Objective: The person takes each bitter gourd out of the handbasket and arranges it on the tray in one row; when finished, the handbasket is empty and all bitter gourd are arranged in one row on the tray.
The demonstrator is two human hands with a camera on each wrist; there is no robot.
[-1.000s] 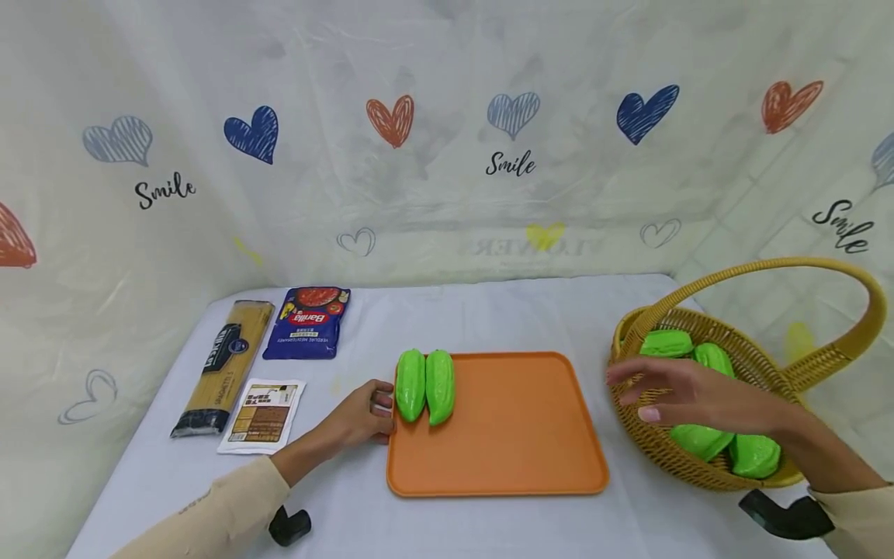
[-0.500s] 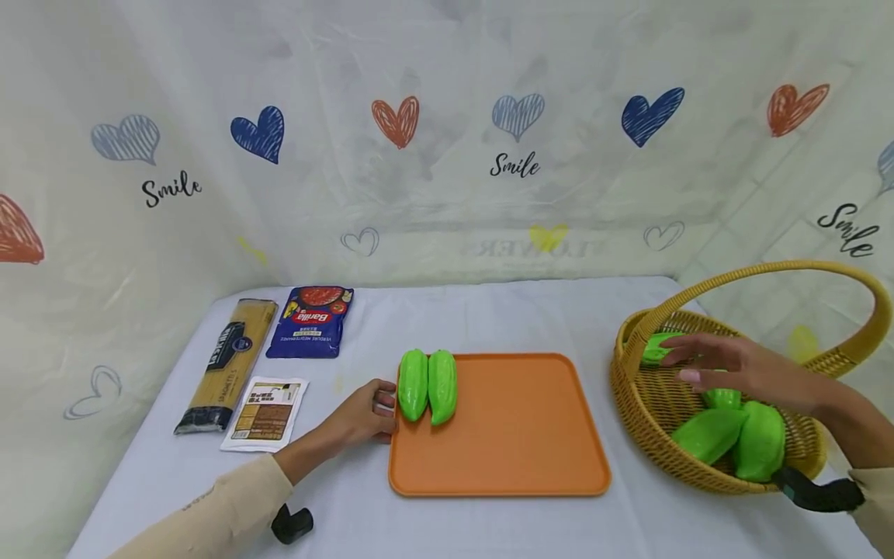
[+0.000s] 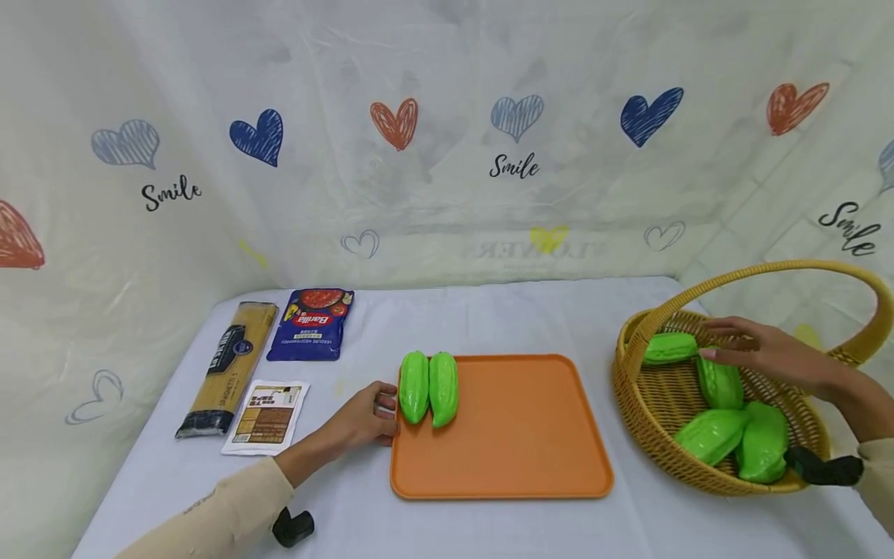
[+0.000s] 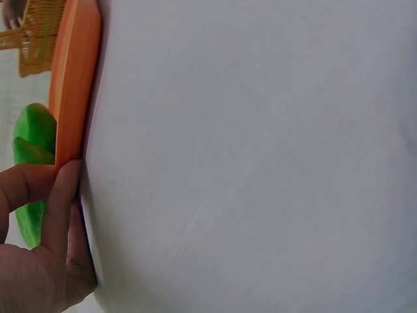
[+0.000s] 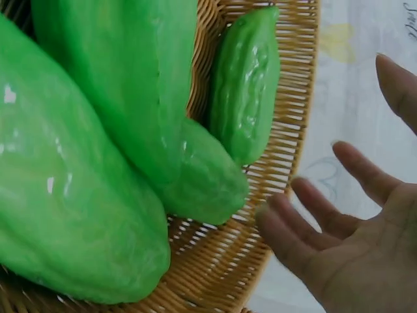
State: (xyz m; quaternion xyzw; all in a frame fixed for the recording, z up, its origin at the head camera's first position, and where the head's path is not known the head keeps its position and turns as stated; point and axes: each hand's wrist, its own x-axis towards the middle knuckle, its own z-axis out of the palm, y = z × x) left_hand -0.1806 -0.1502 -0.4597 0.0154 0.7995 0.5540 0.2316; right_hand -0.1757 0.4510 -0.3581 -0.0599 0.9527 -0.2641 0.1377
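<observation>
An orange tray (image 3: pixel 524 435) lies on the table, with two green bitter melons (image 3: pixel 414 388) side by side at its left end. My left hand (image 3: pixel 365 415) grips the tray's left edge; the left wrist view shows its fingers (image 4: pixel 60 208) pinching the rim. On the right stands a wicker basket (image 3: pixel 639 423) holding several bitter melons (image 3: pixel 761 442). Above its far right part hovers my right hand (image 3: pixel 785 355), fingers spread and holding nothing. In the right wrist view that hand (image 5: pixel 365 241) is apart from the melons (image 5: pixel 244 85).
A spaghetti pack (image 3: pixel 229 369), a blue sauce pouch (image 3: pixel 312 324) and a white-and-brown packet (image 3: pixel 267 417) lie at the table's left. An arched handle (image 3: pixel 789 268) rises over the basket. A white curtain (image 3: pixel 447 202) printed with hearts hangs behind the table.
My right hand has moved right and away from me over the basket, uncovering the melons it hid. Those in the basket's near part sit differently than before. My left hand stays at the tray.
</observation>
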